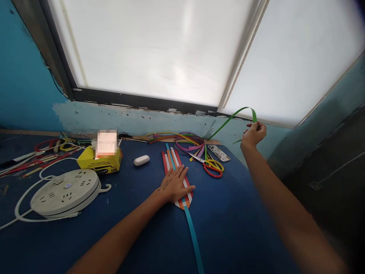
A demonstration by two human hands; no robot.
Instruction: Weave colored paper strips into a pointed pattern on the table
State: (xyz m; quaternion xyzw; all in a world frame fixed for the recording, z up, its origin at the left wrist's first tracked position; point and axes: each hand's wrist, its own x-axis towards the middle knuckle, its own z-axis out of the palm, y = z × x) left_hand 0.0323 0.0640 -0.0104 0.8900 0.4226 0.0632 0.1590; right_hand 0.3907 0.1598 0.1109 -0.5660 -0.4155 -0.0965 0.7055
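Note:
My left hand [174, 185] lies flat with its fingers spread over a woven piece of red, white, orange and blue strips [188, 200] on the table. A long teal strip [194, 236] runs from the near end of the weave toward me. Raised at the right, my right hand [253, 134] pinches a green strip [232, 115], which arches up and back down to the left. Beyond the weave lies a coiled bundle of coloured strips [189, 142]. Scissors [212, 168] with red and yellow handles rest right of the weave, blades partly open.
A patterned phone [219, 153] lies near the table's right edge. To the left are a white earbud case [142, 160], a yellow box [99, 161], and a round white extension reel [67, 192] with its cord. A window [148, 49] rises behind the blue table [228, 228].

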